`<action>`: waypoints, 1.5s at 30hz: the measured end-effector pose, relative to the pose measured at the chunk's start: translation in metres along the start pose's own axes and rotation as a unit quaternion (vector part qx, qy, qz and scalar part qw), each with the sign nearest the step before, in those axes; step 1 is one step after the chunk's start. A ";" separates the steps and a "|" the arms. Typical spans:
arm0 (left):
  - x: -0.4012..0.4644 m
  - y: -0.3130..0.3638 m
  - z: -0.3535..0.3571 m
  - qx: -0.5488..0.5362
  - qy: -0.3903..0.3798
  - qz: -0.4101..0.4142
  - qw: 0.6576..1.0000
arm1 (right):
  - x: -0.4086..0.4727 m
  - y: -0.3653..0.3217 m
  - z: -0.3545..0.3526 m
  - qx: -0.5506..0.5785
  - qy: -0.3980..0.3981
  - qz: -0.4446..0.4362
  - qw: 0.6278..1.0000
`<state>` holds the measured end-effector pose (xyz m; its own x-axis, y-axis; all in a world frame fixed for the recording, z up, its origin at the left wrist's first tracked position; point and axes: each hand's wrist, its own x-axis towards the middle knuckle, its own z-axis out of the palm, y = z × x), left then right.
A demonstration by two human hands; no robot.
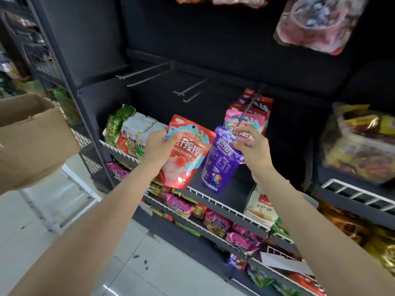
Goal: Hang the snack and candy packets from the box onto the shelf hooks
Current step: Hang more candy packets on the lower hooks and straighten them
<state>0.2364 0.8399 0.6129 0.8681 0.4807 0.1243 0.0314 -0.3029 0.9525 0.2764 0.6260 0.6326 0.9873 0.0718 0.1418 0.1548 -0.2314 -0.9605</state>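
Head view: left hand (pixel 157 146) grips a red packet (pixel 184 151) by its top corner; right hand (pixel 251 146) pinches a purple packet (pixel 220 160) at three o'clock; both look light, crinkly, slick; best held near the punched hole.

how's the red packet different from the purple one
The red packet is in the left hand; the purple packet is in the right hand. The red one looks larger and shows its front, with big lettering; the purple one shows its back, with a printed table. Both are glossy pouches gripped at the top and hanging tilted before the shelf.
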 end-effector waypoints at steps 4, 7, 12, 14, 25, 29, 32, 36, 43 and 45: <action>-0.009 0.009 0.015 0.088 0.012 0.086 0.992 | -0.010 -0.002 -0.006 -0.143 -0.004 -0.040 0.989; -0.011 0.012 0.023 0.101 0.039 0.111 0.988 | -0.008 -0.008 -0.007 -0.120 -0.041 0.000 0.992; -0.014 0.017 0.026 0.118 0.074 0.119 0.983 | -0.004 -0.014 -0.013 -0.121 -0.116 -0.001 0.986; -0.010 0.017 0.025 0.120 0.090 0.110 0.982 | -0.002 -0.011 -0.017 -0.202 -0.095 -0.059 0.973; 0.000 0.028 0.027 0.116 0.098 0.097 0.984 | 0.035 -0.001 -0.010 -0.331 0.071 -0.119 0.933; 0.003 0.028 0.029 0.123 0.104 0.099 0.982 | 0.043 -0.001 -0.010 -0.228 0.068 -0.106 0.966; 0.006 0.026 0.030 0.127 0.103 0.091 0.982 | 0.051 -0.004 -0.011 -0.200 0.066 -0.115 0.971; 0.008 0.026 0.032 0.135 0.099 0.094 0.981 | 0.061 -0.006 -0.011 -0.223 0.033 -0.125 0.966; 0.008 0.025 0.039 0.126 0.086 0.092 0.984 | 0.063 0.002 -0.013 -0.264 0.010 -0.168 0.950; 0.008 0.025 0.042 0.128 0.084 0.091 0.984 | 0.059 0.005 -0.012 -0.235 0.012 -0.170 0.957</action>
<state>0.2648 0.8015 0.6266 0.7771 0.5225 0.3510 0.0253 -0.5831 0.8120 0.3359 0.6170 0.6388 0.8769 0.2000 0.4371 0.4606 -0.6098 -0.6450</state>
